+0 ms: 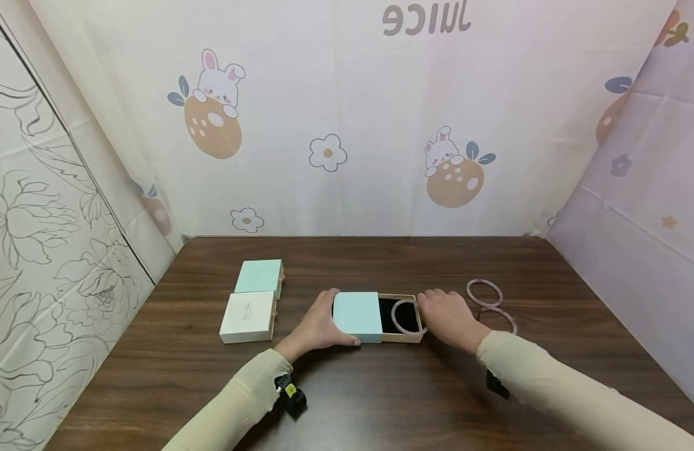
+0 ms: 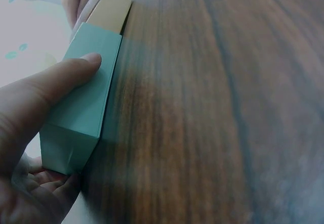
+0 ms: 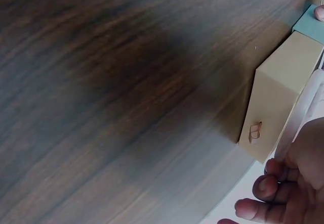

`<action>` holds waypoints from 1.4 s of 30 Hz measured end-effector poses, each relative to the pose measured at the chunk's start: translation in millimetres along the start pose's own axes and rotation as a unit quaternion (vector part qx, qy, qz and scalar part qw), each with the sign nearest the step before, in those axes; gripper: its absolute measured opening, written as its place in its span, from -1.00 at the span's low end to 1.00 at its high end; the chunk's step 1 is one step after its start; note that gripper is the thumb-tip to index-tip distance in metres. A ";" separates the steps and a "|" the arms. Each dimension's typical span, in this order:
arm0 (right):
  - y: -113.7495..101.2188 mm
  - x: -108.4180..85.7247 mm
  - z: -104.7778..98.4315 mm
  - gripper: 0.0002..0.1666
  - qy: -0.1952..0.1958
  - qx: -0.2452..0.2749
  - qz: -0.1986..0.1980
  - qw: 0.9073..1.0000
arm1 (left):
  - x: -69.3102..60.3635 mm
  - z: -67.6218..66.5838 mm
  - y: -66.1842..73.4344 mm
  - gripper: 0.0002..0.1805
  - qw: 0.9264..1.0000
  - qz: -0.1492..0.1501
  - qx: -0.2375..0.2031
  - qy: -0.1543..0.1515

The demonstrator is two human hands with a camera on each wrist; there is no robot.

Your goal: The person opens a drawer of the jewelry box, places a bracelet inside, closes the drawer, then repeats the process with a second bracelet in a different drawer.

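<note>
A mint-green box sleeve (image 1: pixel 357 317) lies at the table's middle, its cream drawer (image 1: pixel 402 337) pulled out to the right, showing a black lining. Round the sleeve's left end my left hand (image 1: pixel 317 324) grips, thumb (image 2: pixel 83 72) along the near side. A pale pink ring (image 1: pixel 397 319) lies tilted over the drawer, partly past its right edge. My right hand (image 1: pixel 450 318) holds that ring at its right side; in the right wrist view the ring (image 3: pixel 299 114) meets the fingers beside the drawer front, which has a small ribbon pull (image 3: pixel 255 132).
Two more pink rings (image 1: pixel 485 280) lie partly overlapping at the right, behind the right forearm. At the left stand a closed mint box (image 1: pixel 259 276) and a closed cream box (image 1: pixel 247 317), touching. A patterned curtain (image 1: pixel 369 188) hangs at the table's back edge.
</note>
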State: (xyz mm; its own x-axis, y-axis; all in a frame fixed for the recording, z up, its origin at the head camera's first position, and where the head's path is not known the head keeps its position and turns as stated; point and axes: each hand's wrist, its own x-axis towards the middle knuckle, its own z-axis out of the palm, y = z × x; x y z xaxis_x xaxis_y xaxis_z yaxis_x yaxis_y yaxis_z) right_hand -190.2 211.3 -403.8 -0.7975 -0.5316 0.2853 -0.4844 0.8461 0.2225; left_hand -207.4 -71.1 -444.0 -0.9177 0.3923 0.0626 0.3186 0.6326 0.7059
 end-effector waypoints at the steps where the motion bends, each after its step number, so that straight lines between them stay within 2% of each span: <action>1: -0.9 1.3 0.2 -0.70 -0.001 0.003 0.001 1.000 | 0.0 0.2 -0.3 0.24 1.000 0.001 -0.001 0.000; 9: -7.6 8.4 3.5 -0.74 -0.019 0.020 0.007 1.000 | -0.3 1.8 -2.0 0.24 1.000 0.005 -0.004 0.006; 17: -11.7 11.5 7.3 -0.75 -0.002 0.000 -0.001 1.000 | -1.4 2.2 -1.4 0.23 1.000 0.005 -0.011 0.009; 25: -13.8 13.7 10.2 -0.78 -0.006 -0.016 -0.005 1.000 | -1.7 1.9 -1.3 0.23 1.000 0.007 -0.013 0.010; 34: -9.8 16.7 16.6 -0.77 0.005 -0.081 -0.037 0.996 | -1.1 1.4 -1.6 0.23 1.000 0.006 -0.007 0.007; 42: -11.3 22.3 13.0 -0.75 -0.019 -0.161 -0.066 0.985 | 0.1 0.7 -0.8 0.23 1.000 0.006 -0.007 0.007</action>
State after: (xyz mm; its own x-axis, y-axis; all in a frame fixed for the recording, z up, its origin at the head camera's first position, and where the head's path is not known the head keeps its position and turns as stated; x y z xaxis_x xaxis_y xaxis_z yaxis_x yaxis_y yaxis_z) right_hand -207.2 190.4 -412.1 -0.7508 -0.6293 0.2007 -0.4508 0.7103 0.5407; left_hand -207.6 -71.1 -445.0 -0.9170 0.3906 0.0802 0.3262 0.6190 0.7144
